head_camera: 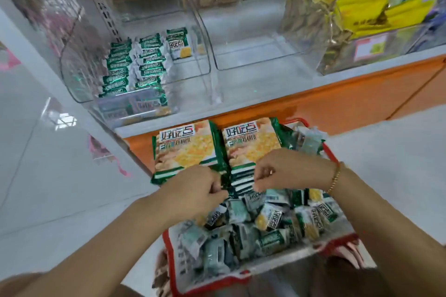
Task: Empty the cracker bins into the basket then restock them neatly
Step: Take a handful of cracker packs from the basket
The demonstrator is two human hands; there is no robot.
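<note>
Both hands work together: the left hand (205,188) and right hand (272,171) have curled fingers pinching the two ends of a short stack of small cracker packets (241,179), held edge-on between them. A gold bracelet (335,178) circles the right wrist. Directly beneath the grip, and nearer the person, loose cracker packets (265,219) fill the red basket (169,260). Just beyond the fingers, two large cracker bags (183,149) lie side by side, face up, on the basket's far end. Farther ahead and up to the left, a clear bin (72,75) on the white shelf (265,94) holds tidy rows of green packets (120,67).
</note>
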